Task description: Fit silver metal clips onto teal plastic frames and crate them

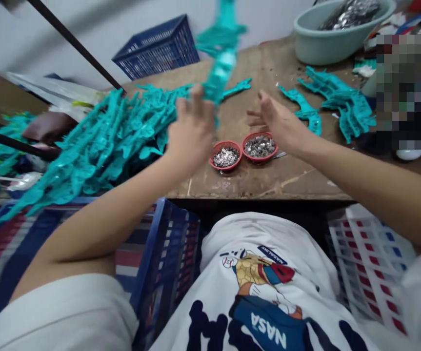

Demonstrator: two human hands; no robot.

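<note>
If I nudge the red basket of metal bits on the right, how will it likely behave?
The right red basket looks small but probably feels heavy, being heaped with metal bits. It may slide rather than tip, sitting low; bits near the rim could spill.

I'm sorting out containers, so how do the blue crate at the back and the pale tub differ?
The blue crate has straight sides and corners; the pale tub is rounded. The crate's walls are slatted, while the tub's are solid. Both are near the far edge of the table.
</note>
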